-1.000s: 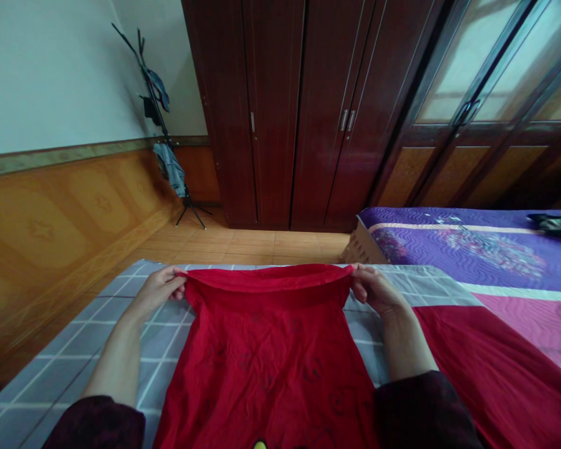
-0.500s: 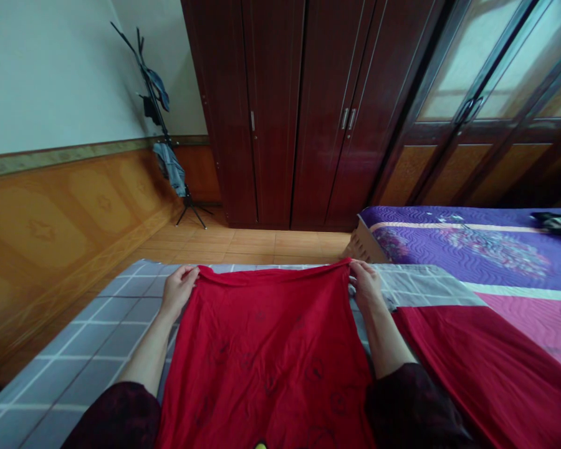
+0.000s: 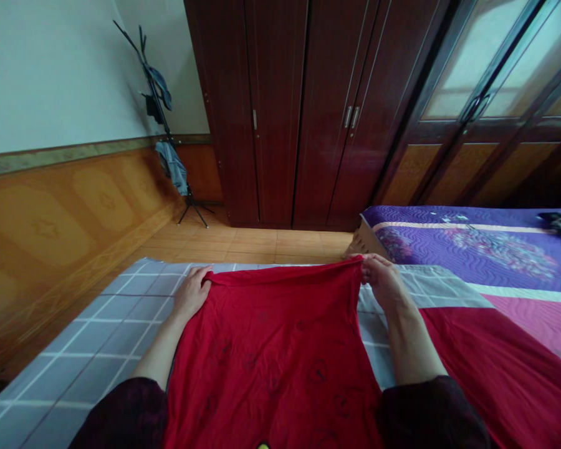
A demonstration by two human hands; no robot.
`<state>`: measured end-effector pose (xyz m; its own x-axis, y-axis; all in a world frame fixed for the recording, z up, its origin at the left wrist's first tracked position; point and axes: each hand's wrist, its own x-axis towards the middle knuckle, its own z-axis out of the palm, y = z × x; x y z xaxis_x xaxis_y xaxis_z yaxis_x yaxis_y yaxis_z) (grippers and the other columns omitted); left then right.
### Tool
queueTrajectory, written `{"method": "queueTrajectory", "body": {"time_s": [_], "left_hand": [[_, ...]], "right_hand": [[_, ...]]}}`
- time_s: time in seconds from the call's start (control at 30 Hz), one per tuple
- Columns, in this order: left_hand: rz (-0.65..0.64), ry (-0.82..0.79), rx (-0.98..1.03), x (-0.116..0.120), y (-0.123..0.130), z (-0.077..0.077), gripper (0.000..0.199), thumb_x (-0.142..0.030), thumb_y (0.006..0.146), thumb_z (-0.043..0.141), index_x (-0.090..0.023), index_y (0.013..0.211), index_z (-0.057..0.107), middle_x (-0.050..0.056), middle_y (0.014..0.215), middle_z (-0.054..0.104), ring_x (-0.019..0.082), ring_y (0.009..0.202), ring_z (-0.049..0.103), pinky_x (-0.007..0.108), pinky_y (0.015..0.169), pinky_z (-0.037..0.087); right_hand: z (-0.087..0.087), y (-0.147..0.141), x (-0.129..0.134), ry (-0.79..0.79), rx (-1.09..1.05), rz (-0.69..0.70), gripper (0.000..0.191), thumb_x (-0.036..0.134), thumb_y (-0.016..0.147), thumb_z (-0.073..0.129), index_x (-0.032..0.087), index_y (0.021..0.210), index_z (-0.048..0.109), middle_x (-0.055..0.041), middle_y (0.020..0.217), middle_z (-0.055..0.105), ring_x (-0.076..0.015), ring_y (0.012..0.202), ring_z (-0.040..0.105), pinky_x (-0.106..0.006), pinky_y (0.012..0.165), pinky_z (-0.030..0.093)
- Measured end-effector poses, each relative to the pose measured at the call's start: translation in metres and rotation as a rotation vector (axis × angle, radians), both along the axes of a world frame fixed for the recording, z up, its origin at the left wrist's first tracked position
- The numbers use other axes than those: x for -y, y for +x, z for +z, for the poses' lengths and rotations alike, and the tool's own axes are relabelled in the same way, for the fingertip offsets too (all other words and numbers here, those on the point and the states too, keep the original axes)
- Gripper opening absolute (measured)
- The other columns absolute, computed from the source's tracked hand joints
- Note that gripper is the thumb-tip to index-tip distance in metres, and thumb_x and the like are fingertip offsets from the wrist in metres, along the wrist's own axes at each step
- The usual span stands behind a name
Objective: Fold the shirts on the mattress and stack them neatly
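A red garment [image 3: 280, 337] with faint dark printed marks lies spread before me, its near end cut off by the bottom of the view. My left hand [image 3: 192, 292] is closed on its far left corner, low over the bed. At the far right corner, my right hand [image 3: 381, 274] pinches the cloth a little higher. Between the two hands the far edge is stretched nearly straight, sloping up to the right. Beneath it is a grey checked bedsheet [image 3: 107, 324]. Another piece of red cloth [image 3: 500, 362] lies flat to the right of my right arm.
Beyond the bed's far edge runs a strip of tiled floor [image 3: 252, 244] before a dark red wardrobe [image 3: 280, 125]. A coat stand [image 3: 155, 93] with hanging clothes is at the back left. On the right lies a purple floral bedspread [image 3: 449, 243].
Both hands have shifted a little to the right with the garment. The right hand moved farther and slightly up, so the far edge now slopes more. The view has turned very slightly.
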<state>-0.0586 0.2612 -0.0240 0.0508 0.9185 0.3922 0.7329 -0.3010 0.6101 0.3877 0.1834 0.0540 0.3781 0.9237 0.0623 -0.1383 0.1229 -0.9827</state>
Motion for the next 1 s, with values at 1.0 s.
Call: {"method": "queueTrajectory", "body": {"time_s": [1.0], "left_hand": [[0.226, -0.055, -0.171, 0.003, -0.03, 0.021, 0.026, -0.034, 0.08, 0.041, -0.022, 0.082, 0.064, 0.002, 0.074, 0.068, 0.021, 0.073, 0.063, 0.027, 0.066, 0.044]], "right_hand": [[-0.011, 0.021, 0.003, 0.02, 0.093, 0.057, 0.012, 0.032, 0.056, 0.056, 0.022, 0.058, 0.051, -0.0082, 0.081, 0.069, -0.017, 0.055, 0.058, -0.031, 0.048, 0.047]]}}
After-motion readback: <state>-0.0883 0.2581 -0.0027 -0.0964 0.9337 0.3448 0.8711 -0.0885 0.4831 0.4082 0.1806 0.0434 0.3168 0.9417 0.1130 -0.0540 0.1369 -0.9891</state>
